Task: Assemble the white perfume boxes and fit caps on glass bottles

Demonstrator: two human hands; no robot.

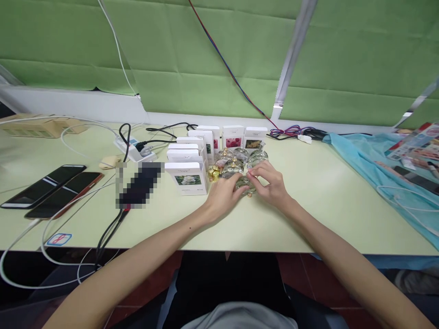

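Observation:
Several round clear glass bottles point(258, 158) stand grouped near the middle of the table. Among them, the nearest bottle point(245, 184) is tilted or lying down, with a gold part toward the table's front edge. My left hand point(224, 195) is closed around its left side, thumb across it. The fingers of my right hand point(268, 182) pinch at its upper right side. Small gold caps point(214, 173) lie just left of the bottles. White boxes with flower pictures point(188, 179) stand left of and behind them.
At the left lie two phones point(44, 185), a pixelated dark object point(142, 183), a power strip point(135, 151) and loose cables. Cardboard boxes point(43, 126) sit at the back left. Blue cloth point(363, 164) covers the right side, with a phone point(416, 179) on it.

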